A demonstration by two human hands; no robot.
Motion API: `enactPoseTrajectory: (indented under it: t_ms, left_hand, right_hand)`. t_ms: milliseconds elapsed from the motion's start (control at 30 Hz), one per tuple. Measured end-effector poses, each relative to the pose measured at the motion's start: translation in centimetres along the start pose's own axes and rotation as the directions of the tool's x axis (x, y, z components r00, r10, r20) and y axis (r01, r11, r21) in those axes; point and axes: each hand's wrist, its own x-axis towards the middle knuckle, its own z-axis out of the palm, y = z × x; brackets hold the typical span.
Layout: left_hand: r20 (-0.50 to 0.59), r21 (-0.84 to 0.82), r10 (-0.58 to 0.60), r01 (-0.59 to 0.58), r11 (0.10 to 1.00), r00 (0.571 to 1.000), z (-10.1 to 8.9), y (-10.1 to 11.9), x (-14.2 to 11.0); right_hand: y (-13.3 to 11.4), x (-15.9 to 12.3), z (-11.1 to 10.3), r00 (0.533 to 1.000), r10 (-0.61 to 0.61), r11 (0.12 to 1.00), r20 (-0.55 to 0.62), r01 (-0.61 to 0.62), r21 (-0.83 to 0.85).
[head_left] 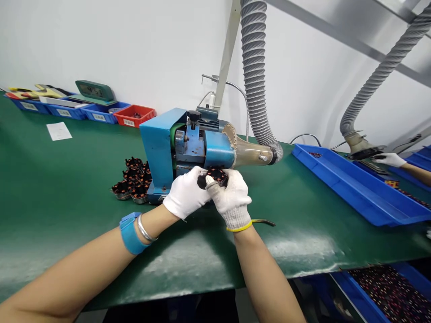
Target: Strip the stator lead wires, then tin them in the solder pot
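Note:
Both my hands wear white gloves and meet at the front of a small blue belt-grinding machine. Between them is a black ring-shaped motor stator with copper windings, close against the machine's lower front. My left hand closes on its left side, with something dark at the fingertips. Around the right side curl the fingers of my right hand, its thumb lying across the near face. The stator's far side is hidden. Left of the machine, several similar stators are stacked on the green table.
A grey extraction hose joins the machine's clear nozzle. Blue bins and a red bin line the back left. At right are a long blue tray and a co-worker's gloved hand. A bent strip lies near my right wrist.

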Motion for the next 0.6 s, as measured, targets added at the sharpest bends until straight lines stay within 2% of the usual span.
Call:
enactPoseTrajectory:
  t_ms: [233,400,600]
  left_hand:
    - [0.01,-0.038,0.007,-0.006,0.999,1.0,-0.21,0.2,0.09]
    - [0.044,-0.081,-0.017,0.021,0.997,0.999,-0.26,0.11,0.07]
    - [0.03,-0.059,-0.009,0.011,0.998,0.999,-0.33,0.23,0.28]
  right_hand:
    - [0.47,0.01,0.41,0.998,-0.04,0.998,-0.046,0.042,0.04]
    - [0.26,-0.1,0.53,0.999,0.008,1.0,-0.045,-0.009,-0.03]
    - [0.41,0.05,0.74,0.998,0.013,1.0,-0.055,-0.013,0.005]
